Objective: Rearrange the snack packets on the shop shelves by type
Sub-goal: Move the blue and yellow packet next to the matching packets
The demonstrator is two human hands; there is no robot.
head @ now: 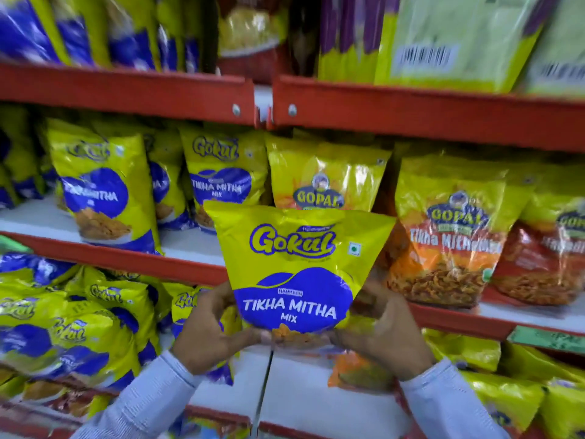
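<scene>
A yellow and blue Gokul Tikha Mitha Mix packet (297, 264) is held upright in front of the middle shelf. My left hand (212, 331) grips its lower left corner and my right hand (383, 334) grips its lower right corner. Behind it on the middle shelf stand more Gokul packets (101, 185) to the left and yellow and orange Gopal packets (449, 236) to the right. One Gopal packet (326, 175) stands directly behind the held packet, partly hidden by it.
Red shelf edges (411, 112) run across the view. The upper shelf holds blue and yellow packets (79, 30) at left and pale green packets (459, 39) at right. The lower shelf carries piled Gokul packets (72, 321) at left and bare white board (285, 394) under my hands.
</scene>
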